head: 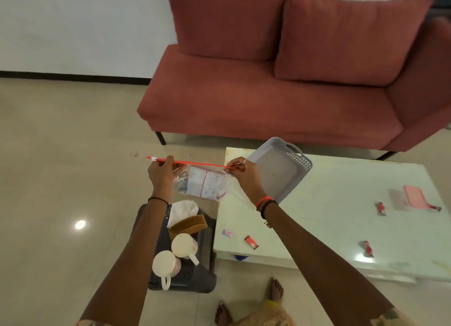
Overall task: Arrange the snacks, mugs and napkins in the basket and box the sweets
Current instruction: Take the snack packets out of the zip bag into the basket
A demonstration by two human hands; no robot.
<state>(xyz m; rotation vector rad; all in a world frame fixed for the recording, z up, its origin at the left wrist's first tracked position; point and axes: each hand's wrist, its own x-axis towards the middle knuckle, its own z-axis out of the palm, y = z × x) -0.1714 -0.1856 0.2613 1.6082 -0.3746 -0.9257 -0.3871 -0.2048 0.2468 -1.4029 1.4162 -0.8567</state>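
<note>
A person stands at a pale tabletop (341,203), both hands raised and stretching a clear zip bag (202,181) of packets by its red seal strip (200,164). The left hand (162,173) has its fingers pinched shut on the strip near the white slider, while the right hand (245,174) pinches the strip's other end. Behind the right hand, a grey basket (280,172) sits tilted at the tabletop's corner. Red-wrapped sweets (251,242) lie scattered across the tabletop, well apart, near a pink box (415,196). Below the bag, a dark stool (195,274) on the floor carries two white mugs (183,246), a brown holder (189,224) and white napkins (184,209).
</note>
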